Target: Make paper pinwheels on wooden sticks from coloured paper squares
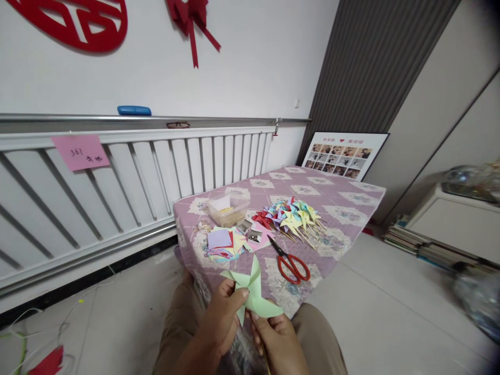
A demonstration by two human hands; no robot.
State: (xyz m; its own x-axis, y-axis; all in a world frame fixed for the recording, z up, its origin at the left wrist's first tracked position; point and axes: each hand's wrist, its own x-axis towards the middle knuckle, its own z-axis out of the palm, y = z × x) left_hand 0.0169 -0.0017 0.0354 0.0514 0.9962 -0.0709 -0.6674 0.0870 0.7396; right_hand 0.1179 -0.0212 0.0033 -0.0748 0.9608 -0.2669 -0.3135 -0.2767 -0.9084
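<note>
Stick [266,360]: one, thin; the right hand's [279,336] grip was closed around it. Probably stiff, best taken just below the head.
Pinwheel [255,292]: pale green paper, held up before the near edge of the bench [339,237]; the left hand's [225,312] grip was pinched shut on it, thumb near the centre. It looked very light, easily creased; the middle seemed the safer hold.
Scissors [294,269]: red-handled, lay beyond.
Paper squares [219,239]: stacked, left.
Finished pinwheels [292,222]: heaped, right.
Tub [219,216]: clear, stood farther back.

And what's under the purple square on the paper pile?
Under the purple square, edges of red, yellow and blue paper show; whatever it fully covers can't be seen.
</note>
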